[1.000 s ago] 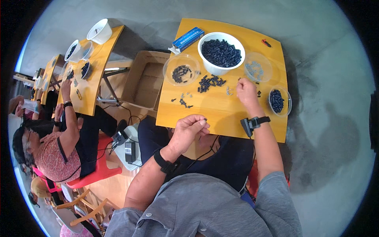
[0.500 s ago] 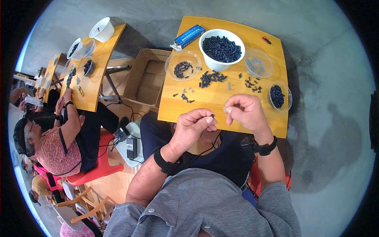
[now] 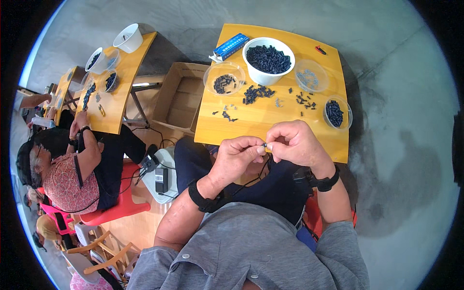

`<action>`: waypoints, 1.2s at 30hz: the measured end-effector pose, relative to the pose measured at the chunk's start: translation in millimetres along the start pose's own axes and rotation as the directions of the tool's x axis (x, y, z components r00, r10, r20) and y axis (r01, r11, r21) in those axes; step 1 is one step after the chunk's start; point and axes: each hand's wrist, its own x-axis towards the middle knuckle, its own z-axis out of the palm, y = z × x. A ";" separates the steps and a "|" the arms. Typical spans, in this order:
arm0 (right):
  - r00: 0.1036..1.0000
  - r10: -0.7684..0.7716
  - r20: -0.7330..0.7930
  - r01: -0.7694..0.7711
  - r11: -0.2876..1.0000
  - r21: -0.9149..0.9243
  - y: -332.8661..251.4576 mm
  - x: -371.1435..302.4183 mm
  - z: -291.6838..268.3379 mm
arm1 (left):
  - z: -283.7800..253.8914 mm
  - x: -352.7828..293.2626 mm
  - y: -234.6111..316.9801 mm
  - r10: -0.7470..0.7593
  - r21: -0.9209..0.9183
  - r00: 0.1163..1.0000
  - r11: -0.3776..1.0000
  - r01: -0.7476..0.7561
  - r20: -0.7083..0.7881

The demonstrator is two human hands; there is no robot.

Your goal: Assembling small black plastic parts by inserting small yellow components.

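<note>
My left hand [image 3: 239, 155] pinches a small black cylindrical part [image 3: 264, 145] between thumb and forefinger, just off the table's front edge. My right hand [image 3: 296, 144] is closed in a pinch, its fingertips touching the end of that part. Whatever those right fingertips hold is hidden. On the table beyond lie a pile of black parts [image 3: 257, 94], a few tiny silvery pieces [image 3: 278, 103] and a scatter of black parts [image 3: 304, 100]. To the left is a small group of black pieces [image 3: 227, 116].
A white tub [image 3: 263, 77] heaped with black parts stands at the back. Around it are a shallow clear dish [image 3: 209, 83], a dish of silvery pieces [image 3: 325, 83], a clear tub [image 3: 350, 118], a blue box [image 3: 231, 47] and a red-black tool [image 3: 320, 50]. A person [image 3: 72, 181] works leftward.
My right hand has moved left and down to meet the black part in my left fingers. Both hands now touch at the fingertips. The view has shifted slightly.
</note>
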 end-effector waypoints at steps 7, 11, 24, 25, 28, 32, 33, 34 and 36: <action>0.997 -0.024 0.070 0.051 0.908 -0.416 -24.5 1.1 4.5 | 3.9 -7.7 6.5 -0.025 0.063 1.000 0.998 0.025 0.005; 0.986 -0.116 0.121 0.162 0.834 -0.528 -21.0 0.7 3.8 | 4.3 -7.1 4.4 -0.033 0.061 0.999 0.998 0.032 0.014; 0.971 0.211 0.117 -0.163 0.932 -0.323 -46.4 2.0 3.6 | 4.4 -5.3 17.5 -0.083 -0.008 0.996 0.997 0.083 0.017; 0.986 0.133 0.104 -0.093 0.942 -0.321 -42.8 2.0 4.5 | 3.8 -4.8 18.7 -0.069 -0.005 0.998 0.998 0.069 0.009; 1.000 -0.001 0.007 0.003 0.972 -0.234 -27.3 -3.6 9.6 | 4.6 -2.5 24.1 -0.050 -0.025 0.999 0.998 0.050 -0.015; 0.988 -0.047 -0.144 0.050 0.999 0.019 -20.0 -12.2 18.1 | 6.8 -2.0 28.3 -0.025 -0.031 1.000 0.999 0.024 -0.019; 0.988 -0.050 -0.143 0.053 0.998 0.019 -17.9 -13.5 19.3 | 6.8 -2.6 28.0 -0.004 -0.049 1.000 0.999 0.003 -0.014; 0.983 -0.095 -0.156 0.100 0.995 0.028 -15.3 -14.3 20.4 | 7.0 -3.2 28.1 0.017 -0.067 1.000 0.998 -0.017 -0.009; 0.975 -0.141 -0.170 0.148 0.988 0.034 -13.4 -16.4 22.4 | 8.2 -3.7 28.4 0.027 -0.088 1.000 0.996 -0.027 -0.007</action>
